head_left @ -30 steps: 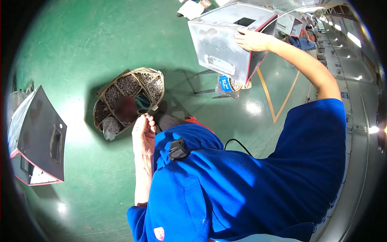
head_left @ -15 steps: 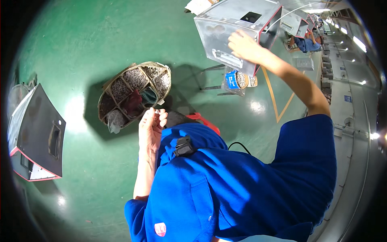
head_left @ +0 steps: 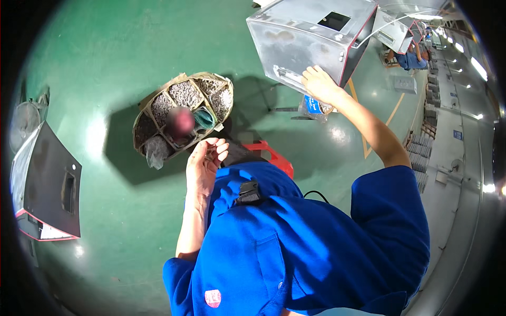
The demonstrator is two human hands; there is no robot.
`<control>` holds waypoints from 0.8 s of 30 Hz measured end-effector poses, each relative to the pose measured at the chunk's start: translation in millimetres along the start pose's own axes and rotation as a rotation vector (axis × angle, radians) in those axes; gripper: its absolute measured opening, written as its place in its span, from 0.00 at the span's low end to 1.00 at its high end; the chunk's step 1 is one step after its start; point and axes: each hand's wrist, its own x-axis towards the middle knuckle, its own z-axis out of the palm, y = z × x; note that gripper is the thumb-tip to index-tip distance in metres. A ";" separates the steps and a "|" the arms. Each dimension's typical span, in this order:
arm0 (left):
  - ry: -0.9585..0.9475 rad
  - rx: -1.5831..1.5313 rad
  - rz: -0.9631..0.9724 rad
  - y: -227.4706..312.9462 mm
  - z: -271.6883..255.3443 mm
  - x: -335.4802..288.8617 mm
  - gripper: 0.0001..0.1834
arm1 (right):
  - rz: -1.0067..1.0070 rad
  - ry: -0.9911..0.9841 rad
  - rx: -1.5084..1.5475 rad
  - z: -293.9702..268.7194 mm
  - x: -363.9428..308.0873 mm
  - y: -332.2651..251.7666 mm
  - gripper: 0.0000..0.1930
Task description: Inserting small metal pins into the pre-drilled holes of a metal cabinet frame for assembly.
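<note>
Box (head_left: 300, 47), grey metal, stands ahead of the person, to the right. Right hand (head_left: 322, 86) at its near face, beside the long slot, fingers bent; from here I cannot tell whether they grip anything. Left hand (head_left: 205, 162), well apart from the right, fingers curled; contents cannot be made out. Just beyond it, a divided bin (head_left: 171, 83) holds small metallic pieces in several compartments.
</note>
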 end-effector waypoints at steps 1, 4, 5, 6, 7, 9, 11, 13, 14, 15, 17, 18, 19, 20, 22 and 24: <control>-0.008 -0.003 0.020 0.8 -0.1 -0.2 0.15 | -0.044 0.031 -0.001 4.7 0.2 -0.8 0.07; -0.062 -0.058 -0.018 4.7 -8.9 2.0 0.19 | -0.007 -0.038 0.046 -9.0 14.9 -22.8 0.06; -0.116 -0.113 -0.023 7.7 -3.7 4.1 0.20 | -0.110 -0.031 0.018 -2.8 15.8 -17.2 0.06; -0.186 -0.204 -0.032 11.7 3.0 4.3 0.23 | -0.057 -0.057 0.021 -11.2 12.7 -25.9 0.06; -0.253 -0.294 -0.032 14.5 9.4 4.2 0.25 | -0.008 -0.080 0.025 -19.8 12.4 -36.4 0.05; -0.319 -0.425 -0.049 18.9 12.7 5.8 0.29 | 0.016 0.109 0.244 -22.7 11.3 -55.5 0.06; -0.342 -0.526 -0.060 26.1 18.1 2.6 0.32 | 0.033 0.239 0.492 -45.1 16.1 -66.1 0.07; -0.355 -0.566 -0.046 28.8 21.3 1.0 0.35 | 0.076 0.309 0.777 -88.8 27.2 -87.7 0.07; -0.364 -0.572 -0.042 30.7 24.3 -0.3 0.36 | 0.060 0.344 0.841 -103.6 31.9 -95.7 0.06; -0.375 -0.578 -0.042 32.1 26.7 -0.8 0.37 | 0.039 0.370 0.889 -118.2 35.8 -104.2 0.06; -0.393 -0.605 -0.041 33.0 29.8 -2.5 0.38 | 0.003 0.416 0.968 -141.5 40.8 -123.3 0.06; -0.406 -0.632 -0.043 33.9 30.6 -3.2 0.37 | -0.032 0.439 0.989 -152.2 43.3 -132.6 0.06; -0.419 -0.657 -0.046 34.7 30.8 -2.9 0.36 | -0.064 0.466 1.012 -159.6 45.8 -141.5 0.06; -0.412 -0.597 -0.037 34.8 30.4 -3.0 0.36 | -0.079 0.500 1.058 -163.7 48.0 -150.0 0.06; -0.347 -0.418 -0.012 31.7 17.5 1.2 0.30 | -0.102 0.447 1.046 -156.4 55.3 -158.4 0.06; -0.181 -0.281 0.015 21.3 -12.5 4.0 0.19 | -0.090 0.374 1.069 -139.7 65.3 -167.1 0.06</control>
